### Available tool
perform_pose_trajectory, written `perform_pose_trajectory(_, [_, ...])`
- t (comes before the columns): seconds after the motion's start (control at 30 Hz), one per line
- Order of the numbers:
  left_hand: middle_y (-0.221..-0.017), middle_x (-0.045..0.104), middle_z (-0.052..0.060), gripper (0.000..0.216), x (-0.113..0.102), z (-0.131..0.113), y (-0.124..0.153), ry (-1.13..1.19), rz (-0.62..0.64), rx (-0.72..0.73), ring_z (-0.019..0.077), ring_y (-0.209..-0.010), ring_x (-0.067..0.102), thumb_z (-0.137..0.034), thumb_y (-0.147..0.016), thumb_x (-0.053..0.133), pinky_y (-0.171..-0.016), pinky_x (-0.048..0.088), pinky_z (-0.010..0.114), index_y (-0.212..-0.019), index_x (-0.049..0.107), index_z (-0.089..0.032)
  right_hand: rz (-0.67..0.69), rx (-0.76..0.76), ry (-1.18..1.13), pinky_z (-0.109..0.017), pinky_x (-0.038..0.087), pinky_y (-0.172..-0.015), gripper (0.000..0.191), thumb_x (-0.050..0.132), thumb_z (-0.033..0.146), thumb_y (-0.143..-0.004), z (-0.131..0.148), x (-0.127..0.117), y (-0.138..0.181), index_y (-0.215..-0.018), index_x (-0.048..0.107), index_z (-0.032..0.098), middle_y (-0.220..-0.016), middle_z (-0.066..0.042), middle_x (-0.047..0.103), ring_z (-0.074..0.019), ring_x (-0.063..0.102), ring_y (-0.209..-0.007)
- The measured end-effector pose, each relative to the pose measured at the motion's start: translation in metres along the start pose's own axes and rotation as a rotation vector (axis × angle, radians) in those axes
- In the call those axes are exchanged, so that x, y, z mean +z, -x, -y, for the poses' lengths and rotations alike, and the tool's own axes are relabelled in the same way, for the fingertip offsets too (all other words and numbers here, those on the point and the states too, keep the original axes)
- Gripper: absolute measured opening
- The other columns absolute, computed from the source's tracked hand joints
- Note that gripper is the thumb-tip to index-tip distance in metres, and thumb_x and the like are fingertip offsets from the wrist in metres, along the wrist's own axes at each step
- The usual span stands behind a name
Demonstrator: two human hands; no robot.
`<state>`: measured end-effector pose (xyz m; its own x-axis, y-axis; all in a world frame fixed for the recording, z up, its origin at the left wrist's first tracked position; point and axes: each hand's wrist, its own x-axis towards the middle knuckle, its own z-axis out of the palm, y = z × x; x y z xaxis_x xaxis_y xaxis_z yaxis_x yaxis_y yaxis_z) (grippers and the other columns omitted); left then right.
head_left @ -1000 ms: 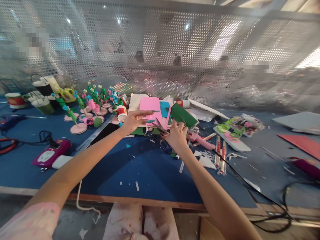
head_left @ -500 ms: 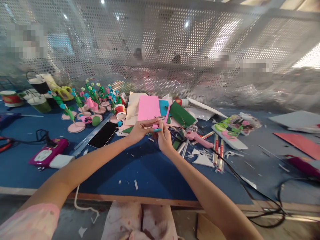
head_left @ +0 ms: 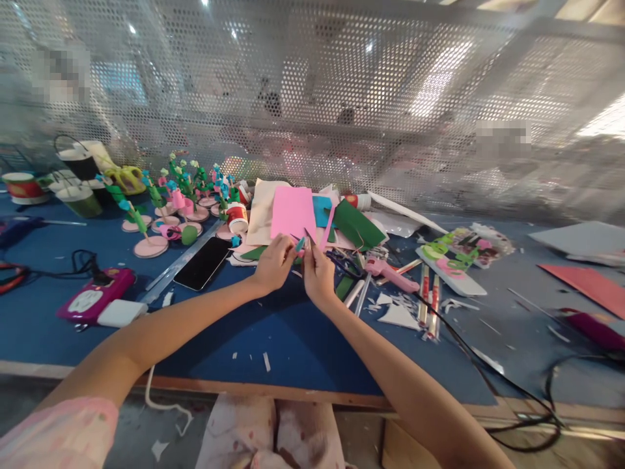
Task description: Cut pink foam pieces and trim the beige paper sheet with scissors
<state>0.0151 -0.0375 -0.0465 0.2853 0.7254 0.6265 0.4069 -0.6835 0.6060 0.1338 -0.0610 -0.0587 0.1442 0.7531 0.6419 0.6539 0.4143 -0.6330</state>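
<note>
My left hand (head_left: 275,262) is closed in a pinch, with a small teal piece (head_left: 299,244) at its fingertips. Close beside it, my right hand (head_left: 319,275) has its thumb and fingers pressed together; what they hold is too small to make out. Just beyond the fingertips lies a pink sheet (head_left: 293,210), with dark pointed tips at its lower edge. A blue sheet (head_left: 321,210) and a dark green sheet (head_left: 359,225) lie beside it. Right of my right hand is a pink glue gun (head_left: 391,273).
Left of the hands lie a black phone (head_left: 202,263) and a magenta power strip (head_left: 102,296). Several small craft flowers on round bases (head_left: 151,247) stand behind. White scraps (head_left: 399,315) and glue gun cable (head_left: 452,335) are at right. A perforated metal panel (head_left: 312,91) borders the table.
My left fingers have drawn in and curled around the teal piece, which has tilted and shifted slightly left. My right fingers have turned to point more forward.
</note>
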Motion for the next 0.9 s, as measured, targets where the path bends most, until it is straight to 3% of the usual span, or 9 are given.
perform_pose_trajectory(0.07, [-0.075,0.050,0.004,0.027,-0.0002,0.0011,0.0013,-0.074,0.061,0.063,0.0142,-0.069,0.047,-0.030,-0.088,0.029,-0.067,0.040,0.028,-0.072,0.046,-0.017,-0.003,0.000,0.037,-0.023,0.029,-0.050,0.030,0.031,0.035,-0.086,0.0003,0.0002,0.0004,-0.061,0.039,0.020,-0.048,0.004,0.040,-0.0110,0.040,-0.046])
perform_pose_trajectory(0.2, [-0.077,0.049,0.004,0.023,0.0014,0.0028,0.0046,-0.107,0.065,0.100,0.0139,-0.068,0.046,-0.029,-0.088,0.031,-0.065,0.039,0.027,-0.077,0.046,-0.017,-0.009,0.022,0.074,-0.024,0.029,-0.051,0.028,0.028,0.032,-0.086,0.0009,0.0006,0.0010,-0.063,0.040,0.020,-0.048,0.004,0.040,-0.0114,0.039,-0.046])
perform_pose_trajectory(0.53, [-0.082,0.052,0.006,0.013,0.0067,0.0093,0.0071,-0.188,0.087,0.001,0.0161,-0.073,0.048,-0.013,-0.083,0.033,-0.069,0.040,0.028,-0.078,0.045,-0.017,0.109,-0.022,0.175,-0.025,0.032,-0.058,0.029,0.029,0.031,-0.087,0.0047,0.0019,-0.0001,-0.065,0.043,0.020,-0.051,0.003,0.043,-0.0138,0.046,-0.052])
perform_pose_trajectory(0.73, [-0.078,0.051,0.005,0.014,0.0060,0.0074,0.0085,-0.167,0.094,-0.025,0.0165,-0.071,0.047,-0.017,-0.084,0.033,-0.067,0.039,0.029,-0.074,0.043,-0.017,0.101,-0.028,0.273,-0.028,0.033,-0.068,0.030,0.028,0.029,-0.088,0.0041,0.0030,0.0022,-0.067,0.046,0.019,-0.056,0.000,0.050,-0.0151,0.048,-0.057])
perform_pose_trajectory(0.9, [-0.070,0.048,0.002,0.017,0.0062,0.0097,0.0061,-0.065,0.066,-0.049,0.0143,-0.065,0.045,-0.017,-0.084,0.033,-0.063,0.038,0.027,-0.069,0.040,-0.018,0.120,-0.026,0.234,-0.026,0.032,-0.064,0.028,0.029,0.029,-0.088,0.0046,0.0060,0.0048,-0.070,0.047,0.019,-0.056,0.000,0.050,-0.0144,0.047,-0.056])
